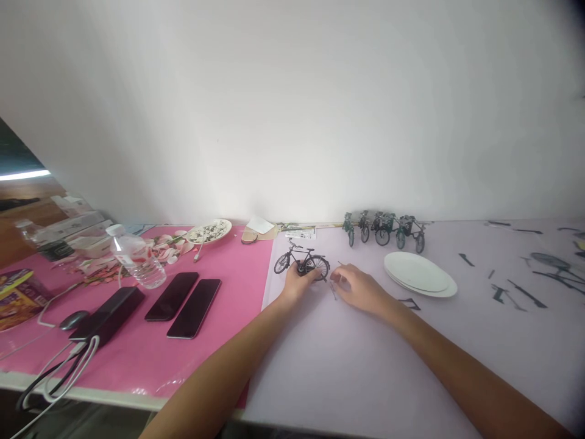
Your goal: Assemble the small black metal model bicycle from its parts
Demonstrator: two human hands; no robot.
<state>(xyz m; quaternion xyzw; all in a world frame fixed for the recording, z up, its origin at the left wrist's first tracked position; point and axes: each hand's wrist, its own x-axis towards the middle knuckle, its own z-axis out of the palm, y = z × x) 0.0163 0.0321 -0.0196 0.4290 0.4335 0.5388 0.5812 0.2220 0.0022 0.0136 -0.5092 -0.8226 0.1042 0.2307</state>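
A small black model bicycle (301, 261) stands upright on the pale lilac table cover (347, 360). My left hand (298, 284) grips it from below, near the pedals and rear wheel. My right hand (359, 288) lies just right of the rear wheel, its fingers pinched on a thin dark tool or pin (333, 289) that is too small to name.
Several finished green model bicycles (384, 229) line the wall. White plates (419, 274) sit to the right, with loose dark bicycle parts (516, 291) beyond. On the pink mat (192, 341) lie two phones (183, 303), a power bank (107, 312), a water bottle (136, 256) and cables.
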